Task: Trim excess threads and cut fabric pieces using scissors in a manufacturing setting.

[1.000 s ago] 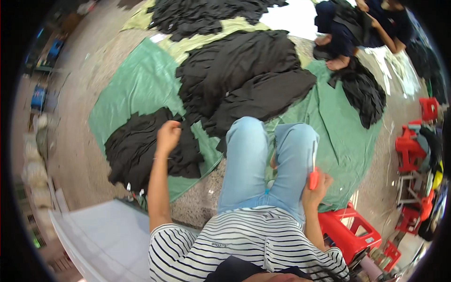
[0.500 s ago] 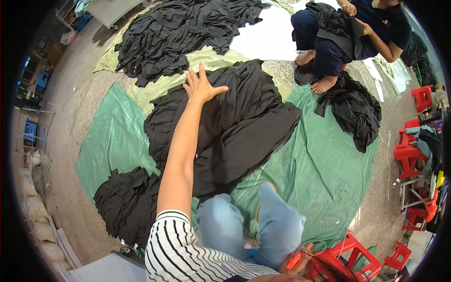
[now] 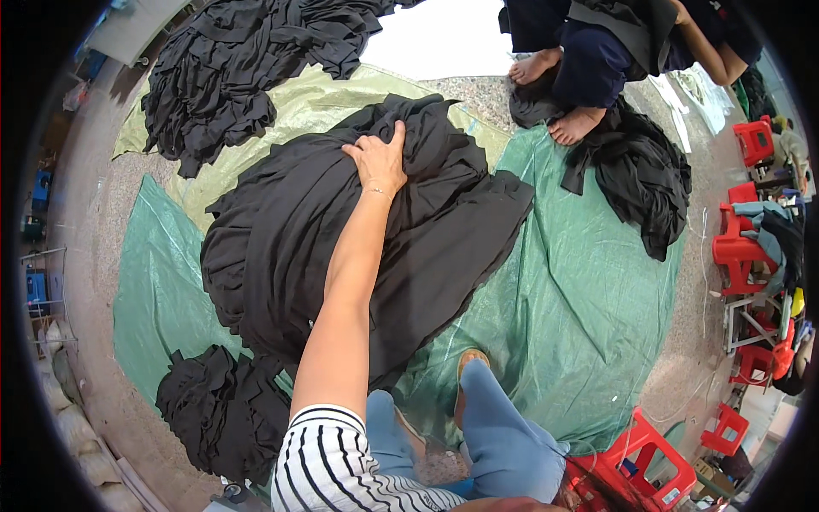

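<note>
Since half a second ago the left hand (image 3: 378, 160) has come down from the air onto the big pile of black cloth (image 3: 358, 239); its fingers, then spread wide above the pile, now lie pressed into the folds near the pile's far edge, palm down. It looks like a flat hold on the top layer, with the fingers beginning to curl; a full clench is not visible. The right hand is out of view, so its grip cannot be told.

The big pile lies on a green tarp (image 3: 554, 307), just ahead of the person's knees in blue jeans (image 3: 503, 435). Nearer than the pile and to its left sits a smaller heap of black cloth (image 3: 217, 414); beyond it, to its upper left, a third spread of black pieces (image 3: 222, 77) lies on the floor. To the pile's right, another person (image 3: 614, 51) sits barefoot beside a further dark bundle (image 3: 640, 171).

Judging by the heaps, some cloth is already set aside while most of the big pile remains unhandled.
</note>
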`<state>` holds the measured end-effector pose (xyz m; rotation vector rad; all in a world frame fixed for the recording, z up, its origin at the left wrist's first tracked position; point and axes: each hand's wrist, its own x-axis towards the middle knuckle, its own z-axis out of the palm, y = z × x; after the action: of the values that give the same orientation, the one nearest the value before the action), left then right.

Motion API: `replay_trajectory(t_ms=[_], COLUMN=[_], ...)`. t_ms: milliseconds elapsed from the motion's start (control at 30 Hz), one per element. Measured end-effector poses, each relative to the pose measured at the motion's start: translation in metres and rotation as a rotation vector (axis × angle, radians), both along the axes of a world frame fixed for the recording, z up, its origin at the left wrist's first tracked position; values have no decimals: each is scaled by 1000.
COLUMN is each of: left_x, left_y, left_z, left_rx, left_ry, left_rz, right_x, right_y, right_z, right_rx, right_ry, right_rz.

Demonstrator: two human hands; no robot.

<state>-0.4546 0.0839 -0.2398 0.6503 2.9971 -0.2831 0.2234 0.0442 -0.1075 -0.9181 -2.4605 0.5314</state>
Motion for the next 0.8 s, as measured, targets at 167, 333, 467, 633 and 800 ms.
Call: replay_trajectory(t_ms=[167,333,467,633,800], left_x=[-9,-17,-1,90,184], left_y=[-19,-88,-199,-320,-401], left_z=[0,35,59,148,243], left_rx=[503,1653,2193,2498,2412], left_ry=[69,30,-113,-151,34], left_rz=[40,297,547,397,162], right_x=[-2,-2,0,-21,-56], right_y=[-1,-2,-2,3,6], right_z=[4,8,13,26,50], right_rx=[-48,-97,-149,-164,-208], right_ry=[25,89,135,21,100], right_rz=[-33,-48,-47,-41,148])
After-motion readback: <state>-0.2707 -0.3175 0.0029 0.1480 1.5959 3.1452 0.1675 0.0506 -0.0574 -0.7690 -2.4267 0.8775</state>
